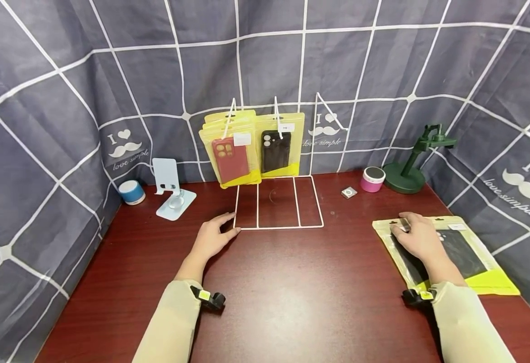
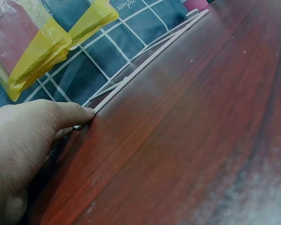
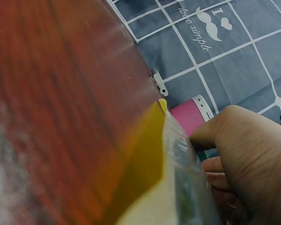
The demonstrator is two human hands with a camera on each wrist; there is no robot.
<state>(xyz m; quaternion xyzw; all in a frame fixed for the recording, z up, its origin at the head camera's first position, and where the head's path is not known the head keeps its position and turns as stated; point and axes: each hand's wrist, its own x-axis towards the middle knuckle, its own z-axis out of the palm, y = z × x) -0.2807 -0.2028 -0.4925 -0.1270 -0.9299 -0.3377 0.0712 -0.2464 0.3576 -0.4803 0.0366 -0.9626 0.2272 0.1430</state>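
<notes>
My left hand (image 1: 211,239) is at the front left corner of a white wire display rack (image 1: 280,228), its thumb and forefinger touching the corner. In the left wrist view, the thumb of the left hand (image 2: 28,140) meets the rack's wire. At the right, my right hand (image 1: 416,239) grips a yellow-edged bag with a black phone case (image 1: 462,252) by its upper left part. The right wrist view shows the bag's clear edge (image 3: 178,154) running to the right hand (image 3: 248,159); some fingers are hidden. Bagged red (image 1: 232,160) and black phone cases (image 1: 276,151) hang from the rack.
A third rack prong (image 1: 333,112) carries nothing. Behind and to the left stand a light blue phone stand (image 1: 167,174) and a blue round speaker (image 1: 131,192). At the back right are a pink speaker (image 1: 372,180), a small square gadget (image 1: 349,192) and a green stand (image 1: 404,179).
</notes>
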